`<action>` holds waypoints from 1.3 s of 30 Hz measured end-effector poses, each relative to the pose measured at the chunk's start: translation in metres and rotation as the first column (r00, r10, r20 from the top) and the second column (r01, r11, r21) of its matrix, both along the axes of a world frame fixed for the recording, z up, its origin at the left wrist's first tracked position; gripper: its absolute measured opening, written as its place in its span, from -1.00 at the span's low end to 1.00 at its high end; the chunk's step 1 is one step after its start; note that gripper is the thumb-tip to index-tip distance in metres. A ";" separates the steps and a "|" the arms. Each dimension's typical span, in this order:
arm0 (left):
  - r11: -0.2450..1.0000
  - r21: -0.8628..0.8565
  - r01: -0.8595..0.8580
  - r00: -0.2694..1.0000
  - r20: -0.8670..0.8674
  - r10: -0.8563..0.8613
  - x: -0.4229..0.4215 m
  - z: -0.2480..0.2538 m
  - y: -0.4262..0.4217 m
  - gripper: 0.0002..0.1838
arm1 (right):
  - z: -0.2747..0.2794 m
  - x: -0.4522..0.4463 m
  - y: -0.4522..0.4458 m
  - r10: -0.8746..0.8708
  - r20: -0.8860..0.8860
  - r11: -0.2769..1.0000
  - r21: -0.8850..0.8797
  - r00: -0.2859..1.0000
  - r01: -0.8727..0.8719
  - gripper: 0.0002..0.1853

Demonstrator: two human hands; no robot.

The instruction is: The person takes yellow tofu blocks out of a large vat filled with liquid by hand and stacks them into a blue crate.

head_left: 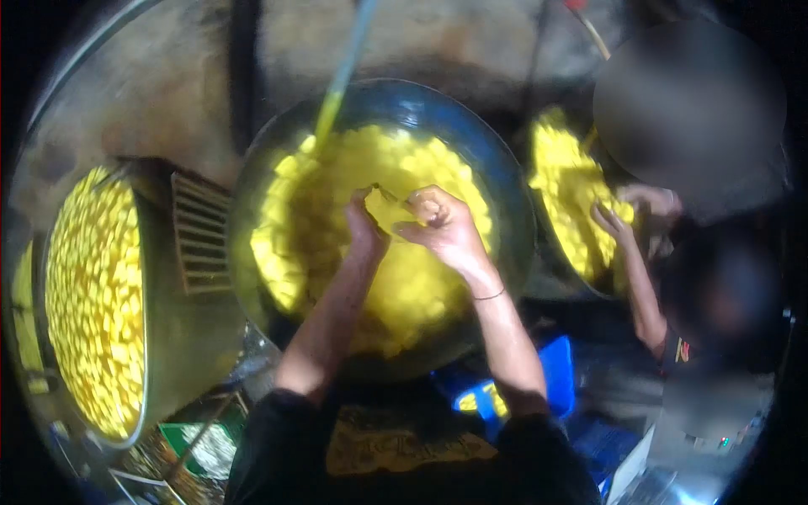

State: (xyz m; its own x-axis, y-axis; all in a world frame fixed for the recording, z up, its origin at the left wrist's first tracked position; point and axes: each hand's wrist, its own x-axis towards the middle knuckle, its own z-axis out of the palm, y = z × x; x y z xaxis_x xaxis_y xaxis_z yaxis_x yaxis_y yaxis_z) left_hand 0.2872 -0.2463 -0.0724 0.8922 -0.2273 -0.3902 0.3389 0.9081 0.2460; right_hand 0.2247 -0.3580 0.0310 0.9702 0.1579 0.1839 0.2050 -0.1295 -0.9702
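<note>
Yellow fills the middle of the frame: a wide dark pan point(501, 168) holds many pale-edged yellow chunks point(282, 278) around yellow liquid, and above it a single yellow piece point(385, 210) sits between the person's two hands. That piece lies just inside the left hand point(367, 220) and just left of the right hand point(439, 225), so the two flank it from opposite sides, near the centre of the frame. Both appear to be grasping it: the left is wrapped along its left edge, with most of its fingers hidden, while the right has curled fingers and a thumb set against its right side. Its long axis seems to slant from upper left to lower right, though blur and the covering fingers make this uncertain. Neither hand is clearly nearer, since each touches it.

Upper left of centre, a pole point(343, 76) slopes down into the pan among the chunks. Toward the left edge stands a large vat point(189, 337) of similar pieces, with a slatted rack point(200, 236) between it and the pan. At right, a co-worker's hands point(619, 225) reach over another heap of yellow pieces point(568, 185).
</note>
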 end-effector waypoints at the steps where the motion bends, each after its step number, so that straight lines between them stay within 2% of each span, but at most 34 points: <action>1: 0.998 0.009 0.064 0.994 0.092 -0.065 -0.010 -0.004 -0.016 -0.71 | 0.012 -0.008 -0.012 -0.086 -0.107 0.919 -0.391 0.990 0.038 -0.60; 2: 0.992 0.020 0.128 0.974 0.184 -0.130 -0.019 -0.007 -0.032 -0.70 | 0.019 -0.016 -0.022 -0.137 -0.108 0.919 -0.386 0.985 0.086 -0.60; 4: 0.966 0.081 0.247 0.954 0.152 -0.257 -0.034 0.017 -0.065 -0.71 | 0.024 -0.033 -0.045 -0.264 0.199 0.679 -0.657 0.944 0.329 -0.40; 5: 0.943 0.054 0.329 0.925 0.182 -0.333 -0.045 0.030 -0.080 -0.70 | 0.021 -0.043 -0.063 -0.261 0.182 0.773 -0.549 0.948 0.318 -0.25; 6: 0.911 0.026 0.412 0.890 0.205 -0.408 -0.059 0.033 -0.095 -0.70 | 0.020 -0.056 -0.081 -0.317 0.170 0.758 -0.545 0.933 0.357 -0.25; 7: 0.886 -0.099 0.452 0.852 0.342 -0.397 -0.073 0.028 -0.112 -0.62 | 0.021 -0.072 -0.098 -0.241 0.141 0.804 -0.525 0.960 0.279 -0.25; 8: 0.856 -0.095 0.508 0.829 0.322 -0.456 -0.092 0.033 -0.129 -0.62 | 0.022 -0.090 -0.114 -0.165 0.115 0.843 -0.499 0.980 0.201 -0.24; 9: 0.868 -0.060 0.493 0.814 0.385 -0.435 -0.113 0.052 -0.147 -0.51 | 0.027 -0.109 -0.128 -0.207 0.044 0.940 -0.269 0.977 0.211 -0.23; 10: 0.882 -0.035 0.470 0.799 0.442 -0.408 -0.131 0.073 -0.165 -0.41 | 0.030 -0.129 -0.146 -0.263 -0.053 0.947 -0.206 0.963 0.247 -0.30; 11: 0.841 0.099 0.532 0.779 0.333 -0.532 -0.157 0.099 -0.176 -0.29 | 0.034 -0.162 -0.160 -0.320 -0.078 0.945 -0.101 0.944 0.312 -0.34; 12: 0.775 0.228 0.589 0.747 0.214 -0.630 -0.182 0.120 -0.187 -0.16 | 0.039 -0.196 -0.170 -0.368 -0.101 0.929 0.005 0.924 0.370 -0.37; 13: 0.667 0.258 0.699 0.663 0.115 -0.740 -0.206 0.128 -0.203 -0.15 | 0.047 -0.233 -0.178 -0.449 -0.138 0.888 0.037 0.883 0.458 -0.40; 14: 0.568 0.235 0.788 0.539 0.182 -0.823 -0.227 0.122 -0.212 -0.15 | 0.051 -0.269 -0.180 -0.543 -0.190 0.817 0.106 0.818 0.567 -0.40; 15: 0.540 0.237 0.808 0.515 0.163 -0.842 -0.244 0.108 -0.223 -0.15 | 0.040 -0.307 -0.185 -0.591 -0.301 0.733 0.188 0.748 0.654 -0.39; 16: 0.670 0.359 0.650 0.579 0.338 -0.742 -0.260 0.089 -0.232 -0.28 | 0.019 -0.344 -0.183 -0.674 -0.361 0.574 0.292 0.644 0.765 -0.37; 17: 0.540 0.706 0.458 0.439 0.349 -0.828 -0.251 0.094 -0.225 -0.34 | -0.004 -0.370 -0.184 -0.661 -0.455 0.448 0.399 0.597 0.800 -0.34; 18: 0.342 0.927 0.157 0.323 0.279 -0.904 -0.243 0.100 -0.218 -0.40 | -0.031 -0.401 -0.184 -0.684 -0.589 0.258 0.355 0.430 0.898 -0.40; 19: 0.332 0.940 -0.076 0.260 0.340 -0.904 -0.233 0.093 -0.209 -0.38 | -0.074 -0.425 -0.184 -0.668 -0.729 -0.008 0.206 0.148 0.978 -0.48; 20: 0.324 0.918 -0.230 0.247 0.377 -0.893 -0.224 0.084 -0.200 -0.36 | -0.126 -0.449 -0.194 -0.582 -0.812 -0.063 0.103 0.047 0.993 -0.52; 21: 0.314 0.870 -0.381 0.225 0.416 -0.881 -0.217 0.076 -0.191 -0.33 | -0.182 -0.475 -0.202 -0.519 -0.842 -0.011 0.177 0.146 0.984 -0.44; 22: 0.205 0.903 -0.379 0.280 0.323 -0.904 -0.212 0.074 -0.180 -0.29 | -0.231 -0.495 -0.205 -0.448 -0.861 0.034 0.252 0.240 0.967 -0.37; 23: 0.053 0.783 -0.620 0.196 0.219 -0.956 -0.205 0.072 -0.168 -0.27 | -0.268 -0.508 -0.204 -0.567 -0.802 0.175 0.104 0.186 0.979 -0.36; 24: 0.191 0.843 -0.503 0.178 0.318 -0.931 -0.208 0.059 -0.157 -0.23 | -0.286 -0.513 -0.206 -0.568 -0.812 0.122 0.082 0.137 0.989 -0.36; 25: 0.020 0.822 -0.569 0.195 0.158 -0.968 -0.211 0.055 -0.151 -0.22 | -0.302 -0.517 -0.208 -0.566 -0.820 0.067 0.059 0.087 0.996 -0.35; 26: -0.146 0.763 -0.630 0.224 -0.001 -0.975 -0.213 0.052 -0.146 -0.22 | -0.333 -0.538 -0.219 -0.478 -0.875 0.023 0.077 0.079 0.997 -0.30; 28: -0.142 0.789 -0.598 0.237 0.004 -0.972 -0.218 0.042 -0.144 -0.21 | -0.391 -0.576 -0.238 -0.594 -0.777 0.084 -0.319 -0.210 0.944 -0.38; 29: -0.136 0.817 -0.561 0.259 0.017 -0.966 -0.219 0.035 -0.146 -0.20 | -0.413 -0.588 -0.245 -0.588 -0.781 0.085 -0.318 -0.210 0.944 -0.38; 30: -0.112 0.829 -0.548 0.259 0.040 -0.965 -0.219 0.032 -0.149 -0.19 | -0.428 -0.596 -0.251 -0.778 -0.595 0.301 -0.636 -0.203 0.710 -0.38; 32: -0.152 0.869 -0.470 0.321 0.008 -0.947 -0.223 0.033 -0.156 -0.19 | -0.466 -0.586 -0.231 -0.862 -0.361 0.241 -0.909 -0.357 0.340 -0.28; 33: -0.162 0.866 -0.474 0.330 0.004 -0.944 -0.225 0.032 -0.158 -0.19 | -0.481 -0.579 -0.221 -0.878 -0.241 0.204 -0.970 -0.414 0.132 -0.23; 34: -0.128 0.890 -0.438 0.328 0.026 -0.944 -0.227 0.032 -0.159 -0.20 | -0.461 -0.562 -0.206 -0.851 -0.263 0.209 -0.964 -0.453 0.167 -0.27; 36: -0.107 0.901 -0.421 0.346 0.051 -0.937 -0.224 0.029 -0.155 -0.20 | -0.493 -0.555 -0.197 -0.824 -0.198 0.219 -0.975 -0.530 0.023 -0.27; 38: -0.135 0.799 -0.586 0.254 0.022 -0.967 -0.217 0.024 -0.149 -0.23 | -0.493 -0.568 -0.205 -0.793 -0.358 0.409 -0.912 -0.492 0.005 -0.28; 39: -0.162 0.824 -0.543 0.267 -0.013 -0.964 -0.217 0.027 -0.150 -0.23 | -0.493 -0.585 -0.214 -0.818 -0.472 0.472 -0.877 -0.329 0.085 -0.27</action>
